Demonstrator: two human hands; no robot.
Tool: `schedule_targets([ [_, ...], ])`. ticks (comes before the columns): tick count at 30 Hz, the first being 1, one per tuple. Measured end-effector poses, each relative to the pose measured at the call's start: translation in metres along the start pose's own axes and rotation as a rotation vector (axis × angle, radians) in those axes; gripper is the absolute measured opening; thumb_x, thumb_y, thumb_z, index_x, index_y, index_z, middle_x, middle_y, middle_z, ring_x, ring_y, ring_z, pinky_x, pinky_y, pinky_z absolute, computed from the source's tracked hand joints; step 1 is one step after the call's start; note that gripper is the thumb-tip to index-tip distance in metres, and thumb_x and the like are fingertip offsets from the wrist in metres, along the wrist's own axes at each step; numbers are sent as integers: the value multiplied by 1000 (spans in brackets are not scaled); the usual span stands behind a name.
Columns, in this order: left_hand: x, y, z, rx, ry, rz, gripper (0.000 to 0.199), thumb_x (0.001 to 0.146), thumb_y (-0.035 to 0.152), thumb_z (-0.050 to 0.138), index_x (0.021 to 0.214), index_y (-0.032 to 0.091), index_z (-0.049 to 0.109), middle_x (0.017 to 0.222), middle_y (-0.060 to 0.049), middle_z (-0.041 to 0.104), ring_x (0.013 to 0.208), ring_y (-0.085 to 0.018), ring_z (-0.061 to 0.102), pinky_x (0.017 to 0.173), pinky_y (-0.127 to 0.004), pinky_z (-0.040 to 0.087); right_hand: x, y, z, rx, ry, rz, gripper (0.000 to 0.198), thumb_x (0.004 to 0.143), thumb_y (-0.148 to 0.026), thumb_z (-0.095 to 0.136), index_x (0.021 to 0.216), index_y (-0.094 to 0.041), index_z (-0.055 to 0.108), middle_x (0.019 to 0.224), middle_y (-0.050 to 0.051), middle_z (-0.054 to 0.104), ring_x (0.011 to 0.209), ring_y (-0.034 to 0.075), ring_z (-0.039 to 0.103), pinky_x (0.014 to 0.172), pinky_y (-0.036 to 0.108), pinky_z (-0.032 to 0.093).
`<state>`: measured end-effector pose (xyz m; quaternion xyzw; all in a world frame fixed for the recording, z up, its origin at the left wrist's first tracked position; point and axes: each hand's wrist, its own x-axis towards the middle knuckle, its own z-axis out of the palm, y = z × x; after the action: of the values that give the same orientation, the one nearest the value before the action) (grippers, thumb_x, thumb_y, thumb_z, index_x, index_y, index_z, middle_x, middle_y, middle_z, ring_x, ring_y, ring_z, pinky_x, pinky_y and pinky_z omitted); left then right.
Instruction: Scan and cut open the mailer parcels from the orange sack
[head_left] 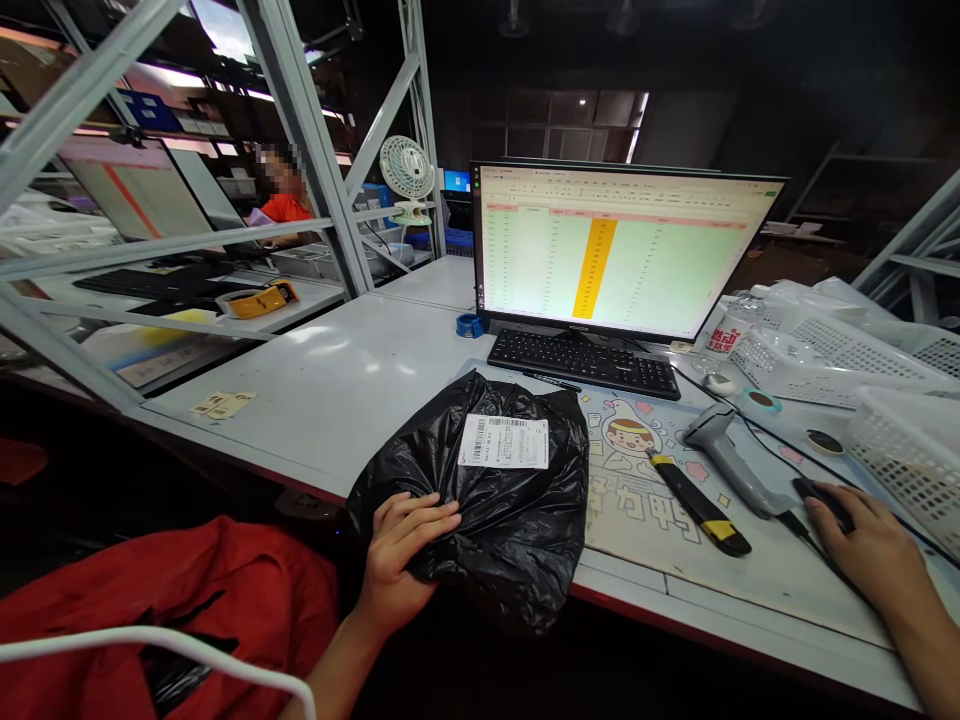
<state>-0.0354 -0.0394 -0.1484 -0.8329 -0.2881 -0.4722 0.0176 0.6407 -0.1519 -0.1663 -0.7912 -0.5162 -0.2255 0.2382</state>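
Observation:
A black plastic bag (521, 525) with a white printed label (504, 442) lies over the desk's front edge, its lower part hanging down. My left hand (405, 550) grips the bag's near left side, fingers on top and thumb hidden. On the right, my right hand (874, 545) is curled over a black computer mouse (823, 503). Just left of the mouse rests a grey barcode scanner (731, 462) with a cable. A black and yellow utility knife (701, 505) lies between scanner and bag, on a cartoon-printed desk mat (630, 535).
Behind the bag stand a black keyboard (585, 363) and a monitor (675, 270) showing a spreadsheet. White plastic baskets (832, 355) and tape rolls (757, 400) sit at the right. A metal frame (304, 140) rises at left, beyond it a person (289, 205). Red fabric (247, 590) lies below left.

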Motion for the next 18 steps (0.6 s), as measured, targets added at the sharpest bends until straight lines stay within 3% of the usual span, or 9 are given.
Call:
schedule_targets([
  [9, 0, 4, 2, -28, 30, -41, 29, 97, 17, 61, 121, 29, 72, 116, -3, 79, 115, -24, 68, 109, -46, 37, -1, 2, 1, 16, -13, 19, 69, 92, -76, 33, 124, -25, 67, 129, 14, 66, 122, 39, 65, 107, 51, 51],
  [18, 0, 1, -1, 6, -6, 8, 31, 96, 15, 63, 123, 27, 71, 117, -3, 79, 117, -24, 67, 109, -45, 36, 1, 1, -1, 5, -46, 37, 70, 91, -77, 32, 123, -25, 67, 128, 14, 67, 123, 39, 65, 107, 51, 51],
])
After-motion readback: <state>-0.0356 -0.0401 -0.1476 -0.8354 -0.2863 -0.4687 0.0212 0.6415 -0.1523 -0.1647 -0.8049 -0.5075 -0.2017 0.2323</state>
